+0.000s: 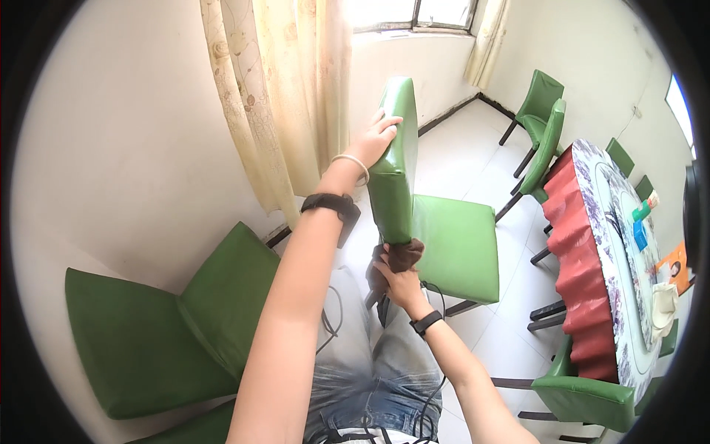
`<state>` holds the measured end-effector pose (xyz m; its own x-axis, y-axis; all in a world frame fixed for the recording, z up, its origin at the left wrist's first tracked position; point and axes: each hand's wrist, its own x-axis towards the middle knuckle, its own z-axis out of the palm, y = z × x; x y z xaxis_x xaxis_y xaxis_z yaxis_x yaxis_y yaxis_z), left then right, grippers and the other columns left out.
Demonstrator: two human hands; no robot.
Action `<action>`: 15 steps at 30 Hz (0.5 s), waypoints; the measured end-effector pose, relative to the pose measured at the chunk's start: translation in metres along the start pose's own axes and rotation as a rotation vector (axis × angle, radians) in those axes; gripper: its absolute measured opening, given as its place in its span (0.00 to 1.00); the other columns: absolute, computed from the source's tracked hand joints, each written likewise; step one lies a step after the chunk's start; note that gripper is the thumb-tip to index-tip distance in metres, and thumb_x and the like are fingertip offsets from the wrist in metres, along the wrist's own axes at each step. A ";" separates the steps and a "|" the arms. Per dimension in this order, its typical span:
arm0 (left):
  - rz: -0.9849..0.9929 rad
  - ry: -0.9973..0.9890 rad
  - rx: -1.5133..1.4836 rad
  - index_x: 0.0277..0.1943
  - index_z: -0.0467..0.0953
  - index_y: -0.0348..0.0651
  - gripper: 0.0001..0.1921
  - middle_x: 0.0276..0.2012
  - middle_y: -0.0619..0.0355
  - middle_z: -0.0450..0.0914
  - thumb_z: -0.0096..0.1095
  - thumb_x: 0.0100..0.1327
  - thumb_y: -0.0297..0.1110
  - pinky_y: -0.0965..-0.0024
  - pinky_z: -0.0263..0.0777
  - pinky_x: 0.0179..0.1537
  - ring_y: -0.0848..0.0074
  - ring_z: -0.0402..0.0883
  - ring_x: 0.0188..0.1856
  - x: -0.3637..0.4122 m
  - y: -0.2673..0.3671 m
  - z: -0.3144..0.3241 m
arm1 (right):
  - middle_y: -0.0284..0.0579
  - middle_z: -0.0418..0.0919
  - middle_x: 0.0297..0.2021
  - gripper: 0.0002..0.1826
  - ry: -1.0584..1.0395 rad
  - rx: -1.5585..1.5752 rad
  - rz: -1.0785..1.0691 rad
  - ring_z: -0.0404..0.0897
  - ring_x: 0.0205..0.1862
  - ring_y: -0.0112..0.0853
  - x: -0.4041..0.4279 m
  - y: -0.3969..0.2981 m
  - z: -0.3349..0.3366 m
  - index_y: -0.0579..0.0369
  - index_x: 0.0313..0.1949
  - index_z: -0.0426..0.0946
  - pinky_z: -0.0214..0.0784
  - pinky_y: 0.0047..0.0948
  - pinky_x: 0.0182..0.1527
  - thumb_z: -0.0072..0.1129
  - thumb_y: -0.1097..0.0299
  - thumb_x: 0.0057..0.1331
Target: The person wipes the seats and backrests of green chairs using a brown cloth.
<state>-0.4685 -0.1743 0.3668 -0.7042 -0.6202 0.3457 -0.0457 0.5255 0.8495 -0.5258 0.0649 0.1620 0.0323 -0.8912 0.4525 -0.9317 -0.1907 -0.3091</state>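
Note:
A chair covered in green, leather-like material stands in front of me, its backrest (390,194) nearest and its seat (457,247) beyond to the right. My left hand (377,139) rests on the top edge of this backrest, fingers spread, with nothing held. Lower down, at the near end of the backrest, my right hand (402,280) grips a brown cloth (406,255) against the backrest's corner. Part of the cloth is hidden by the fingers. Dark chair legs show beneath the seat.
More green chairs (130,338) stand at the left by the wall. On the right is a table with a red skirt (579,277), bearing a blue box (639,235) and a white cloth (664,311), with green chairs around it. Curtains (283,100) hang by the window. A black cable (335,327) dangles near my legs.

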 end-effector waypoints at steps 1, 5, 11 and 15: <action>-0.003 0.001 0.003 0.62 0.71 0.48 0.22 0.73 0.39 0.46 0.43 0.68 0.41 0.68 0.43 0.71 0.56 0.47 0.74 -0.001 0.000 0.000 | 0.48 0.70 0.59 0.22 0.073 0.138 0.032 0.66 0.64 0.51 -0.006 -0.002 -0.005 0.48 0.50 0.75 0.55 0.51 0.64 0.55 0.74 0.54; 0.010 0.045 0.316 0.63 0.70 0.46 0.22 0.68 0.39 0.59 0.42 0.69 0.42 0.67 0.48 0.70 0.56 0.56 0.71 -0.001 0.006 0.000 | 0.52 0.71 0.57 0.23 0.300 0.412 -0.003 0.63 0.66 0.53 0.012 -0.003 -0.041 0.56 0.54 0.73 0.51 0.47 0.67 0.53 0.77 0.56; -0.043 0.232 0.767 0.38 0.80 0.36 0.13 0.39 0.41 0.80 0.50 0.62 0.34 0.55 0.73 0.47 0.54 0.81 0.42 -0.004 0.040 0.020 | 0.50 0.75 0.52 0.19 0.697 0.661 0.128 0.73 0.55 0.37 0.121 0.017 -0.101 0.58 0.58 0.69 0.62 0.33 0.60 0.46 0.66 0.70; -0.101 0.405 0.734 0.33 0.82 0.37 0.12 0.32 0.43 0.81 0.54 0.60 0.36 0.54 0.75 0.43 0.51 0.82 0.37 -0.003 0.052 0.027 | 0.51 0.73 0.56 0.21 0.458 0.691 0.118 0.72 0.58 0.39 0.153 0.039 -0.073 0.57 0.61 0.66 0.61 0.34 0.62 0.46 0.68 0.69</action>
<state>-0.4878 -0.1287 0.3991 -0.3698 -0.7720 0.5169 -0.6425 0.6144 0.4580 -0.5838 -0.0484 0.2801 -0.3404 -0.6944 0.6340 -0.4835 -0.4490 -0.7514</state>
